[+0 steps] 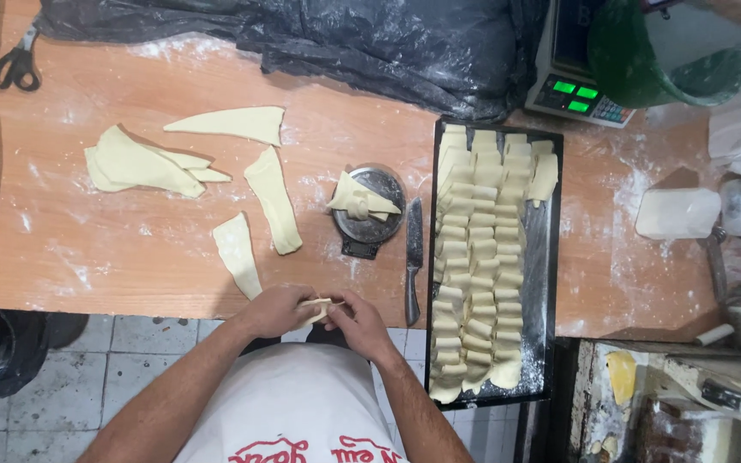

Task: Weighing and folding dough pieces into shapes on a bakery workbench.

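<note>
Both hands, left hand (280,310) and right hand (355,319), pinch a small dough piece (317,307) at the tabletop (130,249) edge, apparently rolling it, beside the tray (549,257) of shaped pieces.

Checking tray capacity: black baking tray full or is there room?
Nearly full: black baking tray holds rows of rolled dough pieces end to end; only a bare strip along its right side.

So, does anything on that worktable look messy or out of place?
Mostly it looks orderly. Flour is scattered over the wooden table. The black tray of shaped dough pieces overhangs the table's near edge, and a knife lies loose beside it. Both hands hold a dough piece.
</note>
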